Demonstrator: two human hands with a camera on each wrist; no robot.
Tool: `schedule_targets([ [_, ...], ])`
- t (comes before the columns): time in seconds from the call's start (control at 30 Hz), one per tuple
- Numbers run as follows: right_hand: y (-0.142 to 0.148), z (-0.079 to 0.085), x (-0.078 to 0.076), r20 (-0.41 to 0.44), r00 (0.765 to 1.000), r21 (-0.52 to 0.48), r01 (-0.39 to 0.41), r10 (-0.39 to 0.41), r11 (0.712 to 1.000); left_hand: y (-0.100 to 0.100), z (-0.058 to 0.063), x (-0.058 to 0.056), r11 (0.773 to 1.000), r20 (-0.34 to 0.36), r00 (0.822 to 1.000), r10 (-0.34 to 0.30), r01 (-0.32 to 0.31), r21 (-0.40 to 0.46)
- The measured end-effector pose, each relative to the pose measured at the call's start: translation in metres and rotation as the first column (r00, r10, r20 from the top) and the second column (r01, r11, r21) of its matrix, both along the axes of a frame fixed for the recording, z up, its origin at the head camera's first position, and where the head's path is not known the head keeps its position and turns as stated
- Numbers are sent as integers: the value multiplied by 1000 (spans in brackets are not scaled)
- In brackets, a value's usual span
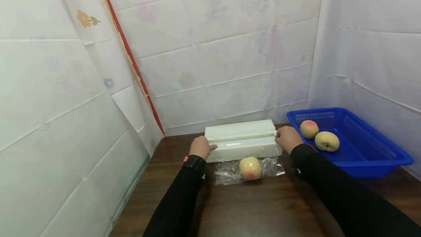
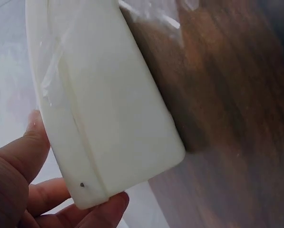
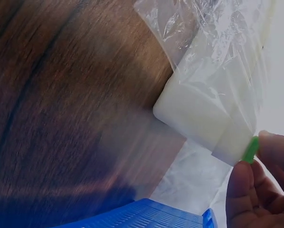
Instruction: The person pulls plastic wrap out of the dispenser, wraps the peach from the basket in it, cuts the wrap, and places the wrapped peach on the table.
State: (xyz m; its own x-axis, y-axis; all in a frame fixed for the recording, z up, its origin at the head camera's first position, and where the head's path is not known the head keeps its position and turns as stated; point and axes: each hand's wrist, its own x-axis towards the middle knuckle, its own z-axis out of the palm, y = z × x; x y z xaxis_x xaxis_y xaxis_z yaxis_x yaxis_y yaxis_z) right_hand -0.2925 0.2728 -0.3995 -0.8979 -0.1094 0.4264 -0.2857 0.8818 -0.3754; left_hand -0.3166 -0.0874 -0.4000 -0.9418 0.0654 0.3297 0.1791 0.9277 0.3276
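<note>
A white cling film dispenser, long and box-shaped, stands on the wooden table with its lid raised behind. My left hand grips its left end, thumb along the top edge and fingers under the corner in the left wrist view. At the other end my right hand pinches a small green tab between thumb and finger. Clear cling film hangs over the dispenser's front and spreads crumpled on the table. On the film in front of the dispenser is a yellow-pink peach.
A blue plastic basket stands to the right, close beside my right forearm. Inside it lie two peaches, one pinkish and one pale yellow. White sheeting hangs behind the table and at both sides.
</note>
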Motion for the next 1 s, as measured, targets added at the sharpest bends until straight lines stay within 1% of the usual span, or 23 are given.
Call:
schedule_targets([
  [0.1, -4, 1, 8, -17, 1000, 23, -1, 2, 1000, -2, -5, 4, 1000, -12, 1000, -15, 16, 22],
  [0.17, -10, 0, 17, -54, 999, 31, 0, 2, 1000, -1, -9, 10, 999, -67, 997, -30, 31, 20],
  [0.23, -20, -1, 29, -95, 995, 31, -25, 28, 999, 6, -13, 18, 996, -129, 988, -85, 87, 12],
  [0.27, -27, -3, 35, -114, 992, 34, -53, 56, 998, 10, -13, 23, 991, -148, 980, -131, 133, 8],
  [0.3, -34, -5, 41, -128, 987, 39, -89, 93, 995, 16, -14, 29, 983, -167, 968, -185, 186, -14],
  [0.33, -42, -6, 46, -135, 981, 51, -132, 138, 990, 23, -14, 34, 968, -172, 953, -249, 248, -26],
  [0.4, -59, -10, 56, -113, 967, 81, -221, 229, 972, 37, -12, 46, 927, -123, 918, -376, 373, -51],
  [0.43, -67, -13, 60, -89, 961, 85, -253, 260, 964, 44, -12, 51, 907, -90, 902, -422, 418, -59],
  [0.47, -75, -16, 63, -66, 959, 85, -270, 275, 959, 50, -12, 56, 890, -64, 888, -455, 451, -66],
  [0.5, -81, -19, 66, -44, 959, 85, -277, 281, 957, 56, -13, 59, 880, -48, 880, -473, 468, -82],
  [0.53, -86, -22, 68, -18, 960, 75, -278, 280, 958, 59, -13, 63, 875, -33, 876, -480, 477, -83],
  [0.6, -94, -29, 71, 21, 962, 35, -273, 273, 961, 64, -16, 68, 877, -17, 878, -477, 475, -75],
  [0.7, -96, -36, 69, 56, 962, -2, -269, 269, 963, 69, -20, 67, 878, -9, 880, -476, 474, -63],
  [0.87, -94, -40, 71, 61, 959, -49, -273, 276, 961, 71, -28, 66, 862, 14, 864, -504, 504, -58],
  [0.9, -93, -40, 72, 54, 960, -50, -273, 275, 961, 70, -29, 65, 860, 19, 861, -508, 508, -43],
  [1.0, -94, -40, 73, 26, 962, -41, -270, 271, 962, 68, -30, 63, 863, 28, 862, -505, 506, -6],
])
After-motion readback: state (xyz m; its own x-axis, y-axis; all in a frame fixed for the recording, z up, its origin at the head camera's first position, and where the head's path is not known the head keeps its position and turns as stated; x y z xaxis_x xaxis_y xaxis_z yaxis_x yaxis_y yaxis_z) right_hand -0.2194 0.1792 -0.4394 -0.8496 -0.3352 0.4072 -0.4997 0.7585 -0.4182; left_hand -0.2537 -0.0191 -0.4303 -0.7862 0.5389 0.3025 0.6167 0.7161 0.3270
